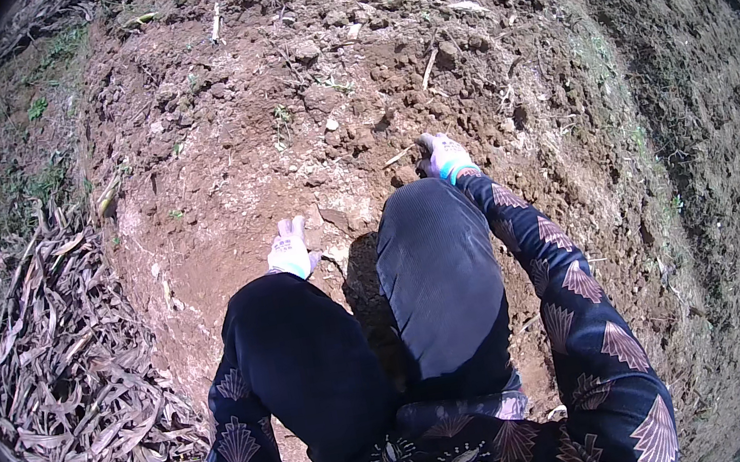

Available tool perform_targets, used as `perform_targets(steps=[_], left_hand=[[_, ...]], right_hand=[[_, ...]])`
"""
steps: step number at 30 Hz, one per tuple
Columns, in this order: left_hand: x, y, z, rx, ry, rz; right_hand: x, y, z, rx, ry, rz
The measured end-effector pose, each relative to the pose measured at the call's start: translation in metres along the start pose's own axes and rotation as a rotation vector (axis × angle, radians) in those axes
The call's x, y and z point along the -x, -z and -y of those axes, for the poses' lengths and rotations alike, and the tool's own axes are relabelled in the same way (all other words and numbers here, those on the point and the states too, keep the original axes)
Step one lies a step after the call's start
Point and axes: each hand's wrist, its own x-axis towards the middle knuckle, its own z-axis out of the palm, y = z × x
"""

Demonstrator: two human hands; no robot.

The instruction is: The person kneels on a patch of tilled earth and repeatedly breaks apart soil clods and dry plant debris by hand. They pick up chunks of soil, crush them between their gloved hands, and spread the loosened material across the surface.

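Both my hands wear pale work gloves with bluish cuffs and printed writing on the back. My left hand is just beyond my left knee, over the brown soil. Its fingers point forward and its thumb stands apart, with nothing seen in it. Past my right knee, my right hand is low at the loose, crumbly earth, its fingers bent and their dark, soiled tips turned down. Whether they grip a clod is hidden. A short dry stalk piece lies just left of that hand.
At left lies a heap of dry corn leaves and stalks. Clods, straw bits and small green weeds dot the ground ahead. My bent knees rise between my arms. A furrow runs along the right.
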Motion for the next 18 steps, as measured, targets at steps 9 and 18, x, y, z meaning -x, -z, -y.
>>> perform_targets(steps=[9, 18], left_hand=[[0.069, 0.060, 0.000, -0.005, -0.017, -0.076], [0.041, 0.186, -0.062, -0.108, -0.242, -0.163]], right_hand=[[-0.005, -0.006, 0.003, -0.054, 0.043, -0.027], [-0.015, 0.009, -0.011, -0.099, -0.011, -0.014]])
